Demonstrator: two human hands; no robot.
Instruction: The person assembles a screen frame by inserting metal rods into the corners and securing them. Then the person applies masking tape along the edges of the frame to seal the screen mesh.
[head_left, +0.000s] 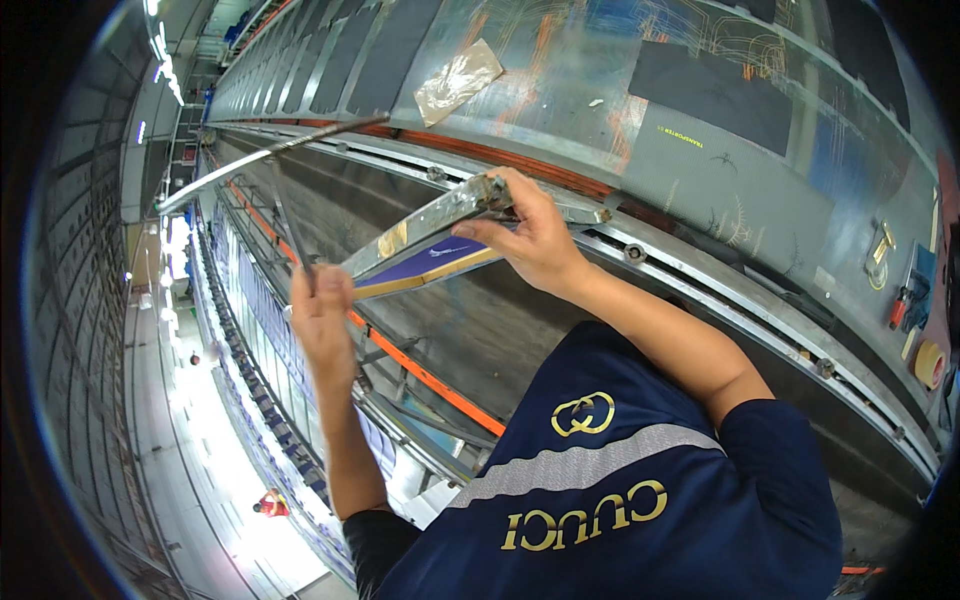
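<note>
My right hand (530,238) grips the near end of a long metal screen frame (425,222) that is tilted up on its edge. A purple mesh with a yellow border (432,263) shows on the frame's underside. My left hand (320,312) is closed on the frame's lower left part, where a thin dark bar runs up past my fingers. The frame's far rail (270,155) stretches away to the upper left. Below the frame lies a long grey printing table (690,190), with dark fabric pieces (715,90) laid flat on it.
A metal rail with round knobs (632,253) runs along the table's near edge, beside an orange strip (430,380). A crumpled tan sheet (457,80) lies on the table. A tape roll (930,364) and small tools sit at the right. A person in red (270,505) is far off.
</note>
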